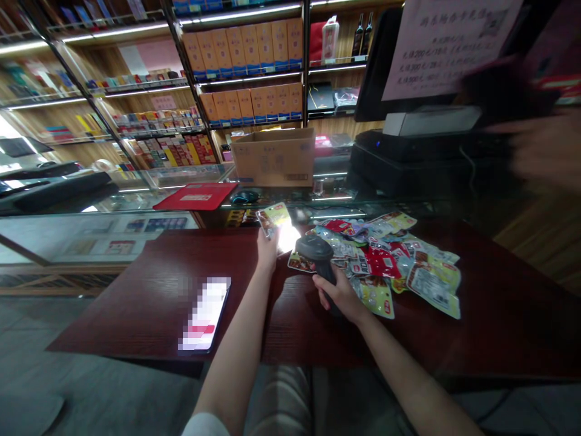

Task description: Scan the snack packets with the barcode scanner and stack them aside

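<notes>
My left hand [267,247] is closed on a yellow-green snack packet [273,219] and holds it up above the dark red table [136,303]. My right hand [339,293] grips a black barcode scanner [316,253] whose head points at that packet; a bright patch of light falls on the packet's lower part. Just right of the scanner lies a heap of several colourful snack packets [399,260] on the table.
A phone [205,315] lies face up on the table's left part. Beyond stand a glass counter [136,194] with a red folder [196,196], a cardboard box [275,157], a black till with a paper notice [447,45] and stocked shelves. A blurred person's arm [544,148] shows at the right edge.
</notes>
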Demonstrator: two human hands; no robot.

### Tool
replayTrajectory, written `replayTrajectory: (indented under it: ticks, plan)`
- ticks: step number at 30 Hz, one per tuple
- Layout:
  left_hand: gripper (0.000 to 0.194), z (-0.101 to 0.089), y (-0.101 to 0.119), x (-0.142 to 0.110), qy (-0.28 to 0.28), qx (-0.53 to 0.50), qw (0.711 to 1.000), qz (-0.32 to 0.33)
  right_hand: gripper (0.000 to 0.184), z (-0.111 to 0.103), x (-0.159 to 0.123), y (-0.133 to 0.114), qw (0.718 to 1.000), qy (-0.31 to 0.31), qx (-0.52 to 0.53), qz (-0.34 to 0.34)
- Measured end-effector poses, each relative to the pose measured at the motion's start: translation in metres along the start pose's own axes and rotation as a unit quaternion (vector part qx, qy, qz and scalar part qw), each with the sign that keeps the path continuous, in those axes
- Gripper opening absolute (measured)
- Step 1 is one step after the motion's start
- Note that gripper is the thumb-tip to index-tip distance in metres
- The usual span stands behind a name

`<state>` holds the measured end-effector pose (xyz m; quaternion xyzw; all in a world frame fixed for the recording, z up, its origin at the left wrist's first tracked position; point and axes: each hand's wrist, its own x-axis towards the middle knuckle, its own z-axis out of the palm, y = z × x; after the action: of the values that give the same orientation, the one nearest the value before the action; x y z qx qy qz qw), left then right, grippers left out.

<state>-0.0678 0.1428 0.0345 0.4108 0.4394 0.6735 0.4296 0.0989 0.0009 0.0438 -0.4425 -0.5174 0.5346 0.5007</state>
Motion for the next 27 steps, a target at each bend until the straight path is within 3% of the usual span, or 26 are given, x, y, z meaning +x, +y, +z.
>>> replayTrajectory:
  ticks: [13,16,21,27]
  plan:
    - [0.033,-0.007,0.016,-0.014,-0.006,0.000,1.000,-0.002,0.036,-0.004,-0.008,0.001,1.000,-0.008,0.017,-0.004]
    - [0.028,-0.016,0.021,-0.016,0.017,0.034,0.999,-0.003,0.036,-0.004,-0.009,0.003,1.000,-0.013,0.028,-0.007]
    - [0.039,-0.048,0.036,-0.004,0.082,0.156,0.984,0.007,0.035,-0.007,-0.010,0.007,0.999,-0.023,0.035,-0.012]
    - [0.041,-0.117,0.063,0.015,0.090,0.341,0.936,0.012,0.034,-0.006,-0.014,0.003,0.997,-0.052,0.061,-0.006]
